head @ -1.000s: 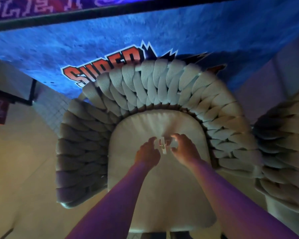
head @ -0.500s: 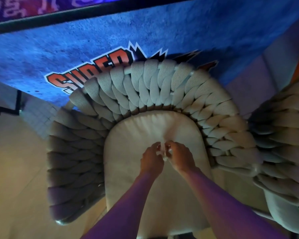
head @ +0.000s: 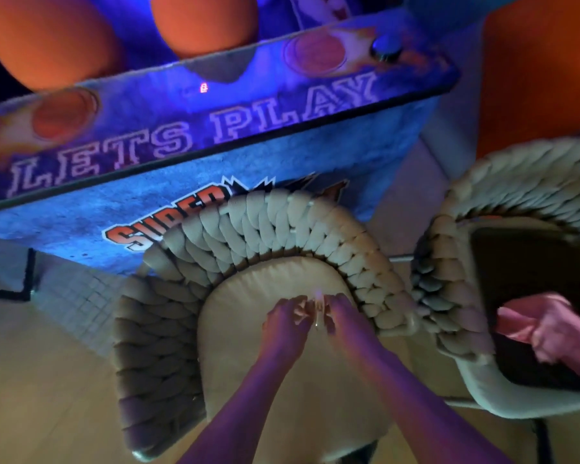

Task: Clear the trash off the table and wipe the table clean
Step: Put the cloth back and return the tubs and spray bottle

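The view has tipped up since a moment ago, so the blue game machine (head: pixel 215 135) with the words "LETS PLAY" now shows, and a second chair (head: pixel 482 329) has come in on the right. A pink cloth (head: pixel 549 329) lies on that chair's dark seat. Two orange balls (head: pixel 47 38) sit at the top of the machine. The first chair (head: pixel 248 346) has a thick woven back and a pale cushion. Over that cushion, the left hand (head: pixel 285 326) and right hand (head: pixel 345 326) are close together, both pinching a small white scrap (head: pixel 318 308). The scrap looks thin and crumpled, but it is too blurry to tell more.
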Available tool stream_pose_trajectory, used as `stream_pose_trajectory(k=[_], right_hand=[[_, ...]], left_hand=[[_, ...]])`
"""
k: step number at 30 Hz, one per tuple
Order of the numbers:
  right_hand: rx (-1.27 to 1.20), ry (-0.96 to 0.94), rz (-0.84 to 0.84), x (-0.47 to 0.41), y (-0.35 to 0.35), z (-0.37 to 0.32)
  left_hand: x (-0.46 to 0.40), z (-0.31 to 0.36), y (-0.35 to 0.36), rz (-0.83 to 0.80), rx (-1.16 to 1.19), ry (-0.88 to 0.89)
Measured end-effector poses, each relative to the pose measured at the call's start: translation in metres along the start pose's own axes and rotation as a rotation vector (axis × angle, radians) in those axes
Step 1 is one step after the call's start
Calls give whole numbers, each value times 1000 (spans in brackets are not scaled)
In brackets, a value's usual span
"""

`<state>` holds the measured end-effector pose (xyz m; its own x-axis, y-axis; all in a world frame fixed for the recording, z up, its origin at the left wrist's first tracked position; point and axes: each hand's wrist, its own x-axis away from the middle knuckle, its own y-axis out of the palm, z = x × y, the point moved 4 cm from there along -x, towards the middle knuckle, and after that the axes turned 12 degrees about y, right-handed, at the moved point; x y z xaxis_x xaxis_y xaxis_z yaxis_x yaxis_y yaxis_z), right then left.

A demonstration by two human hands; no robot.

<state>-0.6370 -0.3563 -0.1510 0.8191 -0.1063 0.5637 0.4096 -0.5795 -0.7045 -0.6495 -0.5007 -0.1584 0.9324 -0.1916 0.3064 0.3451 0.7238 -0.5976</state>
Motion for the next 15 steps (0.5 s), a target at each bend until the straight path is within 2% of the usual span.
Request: stream_pose_trajectory(k=[7,15], right_hand=[[-195,-31,151,59,-91,18],[-404,87,335,136,-169,101]], left_hand=[[11,99,-9,-82,-29,260],[37,225,40,-220,-92,581]])
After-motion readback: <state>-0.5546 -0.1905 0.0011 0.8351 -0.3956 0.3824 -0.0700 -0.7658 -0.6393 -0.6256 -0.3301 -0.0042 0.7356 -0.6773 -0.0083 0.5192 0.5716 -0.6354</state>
